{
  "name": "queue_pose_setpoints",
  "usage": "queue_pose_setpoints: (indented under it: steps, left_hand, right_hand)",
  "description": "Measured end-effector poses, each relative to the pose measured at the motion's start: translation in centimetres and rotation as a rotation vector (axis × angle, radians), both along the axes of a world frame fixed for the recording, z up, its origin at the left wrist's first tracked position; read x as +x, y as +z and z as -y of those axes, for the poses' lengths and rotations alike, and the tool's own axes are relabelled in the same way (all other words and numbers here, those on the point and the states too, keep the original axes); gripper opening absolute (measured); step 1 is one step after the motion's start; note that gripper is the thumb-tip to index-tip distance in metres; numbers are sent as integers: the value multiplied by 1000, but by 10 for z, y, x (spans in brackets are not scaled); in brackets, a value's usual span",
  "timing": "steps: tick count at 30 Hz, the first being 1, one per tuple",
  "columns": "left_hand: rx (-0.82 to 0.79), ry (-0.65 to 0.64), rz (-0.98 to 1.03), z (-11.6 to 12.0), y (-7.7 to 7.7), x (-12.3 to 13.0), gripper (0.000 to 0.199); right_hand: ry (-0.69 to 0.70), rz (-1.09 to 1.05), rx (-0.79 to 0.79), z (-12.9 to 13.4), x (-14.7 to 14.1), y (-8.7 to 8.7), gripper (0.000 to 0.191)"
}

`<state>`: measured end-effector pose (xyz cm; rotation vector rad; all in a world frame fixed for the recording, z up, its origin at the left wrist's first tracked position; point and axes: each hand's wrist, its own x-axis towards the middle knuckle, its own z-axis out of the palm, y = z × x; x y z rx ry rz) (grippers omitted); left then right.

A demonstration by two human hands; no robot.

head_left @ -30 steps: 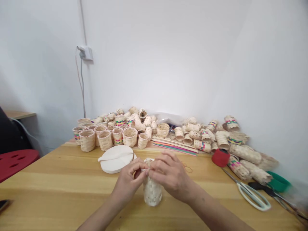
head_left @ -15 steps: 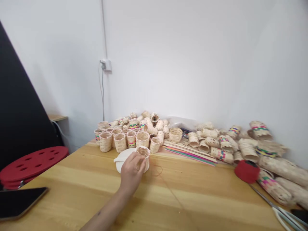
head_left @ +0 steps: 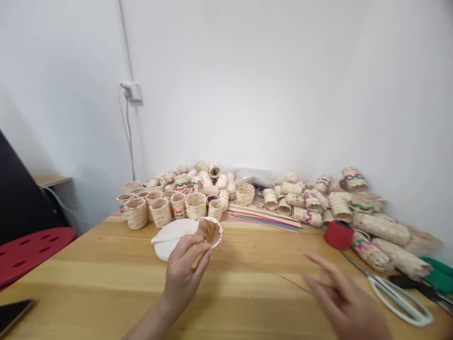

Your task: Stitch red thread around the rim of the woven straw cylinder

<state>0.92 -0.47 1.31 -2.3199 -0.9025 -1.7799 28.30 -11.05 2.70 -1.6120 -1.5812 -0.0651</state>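
Fingers closed, my left hand [head_left: 186, 264] holds a small woven basket [head_left: 208, 231] by its near wall, tilted so that its mouth and light, pinkish rim show. A thin reddish-brown thread [head_left: 262, 269] runs from the rim across the tabletop to my right hand [head_left: 341, 297], which is at the lower right and smeared by motion. The thread meets its thumb side; its index finger extends forward. Whether a needle is there I cannot make out. Just behind my left hand lies a white round disc [head_left: 170, 238], with a raised flap or edge across it.
Several woven baskets [head_left: 136, 215] stand at the back left, with more piled along the wall. Coloured strips [head_left: 265, 222] lie in front of them. At right are a red cup-like object [head_left: 339, 235], white-handled scissors [head_left: 399, 300] and a green object [head_left: 439, 274]. A dark phone-like slab [head_left: 14, 314] lies front left.
My right hand has come into view at the lower right, with the thread leading to it. My left hand has turned the basket's mouth to the right. The camera has swung right.
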Motion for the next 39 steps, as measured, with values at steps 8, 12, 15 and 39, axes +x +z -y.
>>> queue_pose_setpoints:
  steps: [8,12,15,39]
  left_hand:
    - [19,-137,-73,6,1,5,17]
    - [-16,-176,-79,7,0,7,17]
    - [-45,-165,-84,3,-3,7,16]
    - [-61,162,159,-14,3,-10,7]
  right_hand:
    - [600,-133,-180,-97,-70,21,43]
    - [650,-201,-205,-104,-70,16,23]
    - [589,-172,-171,-96,-65,17,13]
    - [345,5,-369,-26,13,-56,51]
